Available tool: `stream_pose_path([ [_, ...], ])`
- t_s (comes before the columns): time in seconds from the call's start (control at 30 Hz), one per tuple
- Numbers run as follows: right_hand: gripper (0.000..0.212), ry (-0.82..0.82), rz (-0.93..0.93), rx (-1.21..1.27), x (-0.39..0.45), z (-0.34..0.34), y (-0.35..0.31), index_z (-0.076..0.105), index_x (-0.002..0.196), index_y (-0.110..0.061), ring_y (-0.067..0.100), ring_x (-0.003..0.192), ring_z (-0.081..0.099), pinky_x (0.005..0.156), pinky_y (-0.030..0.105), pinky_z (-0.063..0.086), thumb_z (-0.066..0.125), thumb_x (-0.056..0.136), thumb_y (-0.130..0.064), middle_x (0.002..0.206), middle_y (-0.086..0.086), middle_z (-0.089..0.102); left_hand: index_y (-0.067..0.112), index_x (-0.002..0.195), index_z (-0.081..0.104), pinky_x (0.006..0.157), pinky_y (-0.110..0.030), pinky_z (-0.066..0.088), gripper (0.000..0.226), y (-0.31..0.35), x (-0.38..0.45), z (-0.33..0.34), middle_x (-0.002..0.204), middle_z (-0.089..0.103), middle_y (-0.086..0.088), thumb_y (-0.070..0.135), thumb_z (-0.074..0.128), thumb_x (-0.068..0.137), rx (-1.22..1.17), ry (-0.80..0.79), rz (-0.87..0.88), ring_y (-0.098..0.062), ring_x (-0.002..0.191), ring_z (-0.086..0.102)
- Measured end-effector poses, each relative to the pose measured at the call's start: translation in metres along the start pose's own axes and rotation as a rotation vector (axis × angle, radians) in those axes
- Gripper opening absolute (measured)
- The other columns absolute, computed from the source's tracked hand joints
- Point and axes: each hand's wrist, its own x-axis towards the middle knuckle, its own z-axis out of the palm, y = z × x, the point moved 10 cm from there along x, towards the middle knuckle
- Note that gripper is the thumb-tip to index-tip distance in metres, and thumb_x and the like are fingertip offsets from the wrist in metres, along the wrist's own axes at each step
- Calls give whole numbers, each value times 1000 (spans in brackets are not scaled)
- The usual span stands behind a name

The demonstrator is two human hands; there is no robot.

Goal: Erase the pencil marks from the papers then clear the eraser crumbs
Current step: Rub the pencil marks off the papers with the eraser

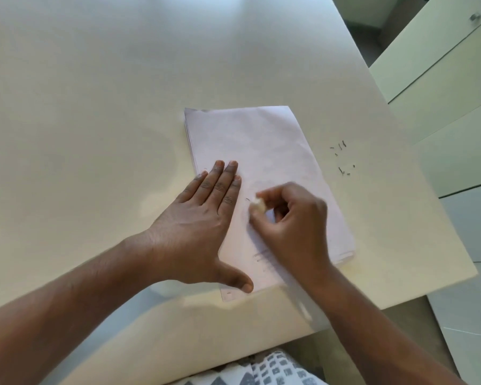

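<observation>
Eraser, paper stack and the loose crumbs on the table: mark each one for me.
eraser point(257, 203), head view, on its pale tip showing between the right hand's fingertips.
paper stack point(264, 143), head view, on the bare upper part of the top sheet.
eraser crumbs point(341, 158), head view, middle of the dark scatter right of the stack.

Left hand point(197, 220) flat on papers point(264, 151); right hand point(292, 218) pinches eraser point(257, 203).

White paper stack point(264, 162) lies tilted; dark crumbs point(342, 159) beside.
</observation>
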Motion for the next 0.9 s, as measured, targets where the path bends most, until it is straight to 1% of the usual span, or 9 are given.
stream_pose_path([
  [0.07, 15, -183, -66, 42, -32, 18, -22, 74, 82, -15, 0, 59, 54, 60, 12, 37, 86, 75, -9, 72, -13, 63, 6, 150, -42, 128, -43, -16, 157, 0, 0, 0, 152, -58, -10, 111, 32, 59, 6, -2, 4, -24, 143, -52],
  [0.1, 15, -206, -84, 44, -32, 18, -22, 75, 82, -15, 0, 59, 54, 61, 10, 36, 86, 75, -9, 72, -14, 62, 6, 150, -42, 128, -43, -16, 157, -1, 1, 0, 152, -58, -10, 110, 32, 59, 3, 0, 5, -24, 143, -52],
  [0.2, 11, 23, -21, -12, 16, -10, 12, 77, 85, -16, -2, 59, 57, 60, 17, 44, 85, 78, -13, 72, -15, 66, 7, 151, -42, 128, -42, -18, 158, 0, 1, -2, 152, -57, -10, 110, 34, 58, -8, -4, 3, -24, 143, -52],
  [0.27, 11, 55, 1, -37, 18, -14, 13, 76, 83, -16, 0, 59, 57, 60, 20, 46, 84, 76, -12, 73, -12, 68, 6, 150, -42, 128, -43, -16, 159, 0, 1, -1, 152, -57, -10, 111, 34, 58, -9, 0, 3, -24, 143, -52],
  [0.4, 17, -224, -87, 75, -34, 18, -23, 76, 81, -15, 2, 59, 54, 59, 10, 36, 87, 73, -6, 71, -13, 64, 5, 150, -42, 128, -44, -15, 157, -1, 1, 1, 152, -58, -12, 110, 32, 60, -4, 3, 0, -25, 143, -52],
  [0.53, 11, 52, -23, -14, 11, -12, 9, 78, 84, -15, 3, 60, 58, 58, 20, 44, 86, 76, -12, 72, -10, 67, 6, 150, -42, 128, -42, -18, 158, -1, 2, 0, 152, -58, -11, 111, 33, 58, -10, 10, 5, -24, 143, -52],
  [0.67, 16, -149, -67, 28, -32, 13, -19, 77, 84, -15, -1, 60, 53, 60, 12, 37, 86, 74, -7, 72, -13, 62, 6, 150, -42, 128, -43, -17, 156, -1, 1, 0, 151, -59, -11, 109, 33, 61, -8, 19, -2, -25, 142, -53],
  [0.8, 12, 76, 6, -42, 6, -23, 21, 78, 85, -15, 3, 60, 59, 59, 22, 47, 86, 76, -12, 74, -10, 69, 7, 151, -42, 128, -42, -18, 159, -1, 0, -2, 152, -58, -9, 110, 34, 58, -23, 17, -1, -24, 143, -52],
  [0.9, 14, 75, 93, 22, 7, -28, 33, 77, 88, -17, 11, 59, 62, 61, 23, 52, 87, 78, -13, 75, -9, 71, 9, 152, -41, 128, -40, -17, 159, -1, -1, -5, 154, -56, -6, 111, 36, 57, -39, 53, -2, -20, 143, -52],
])
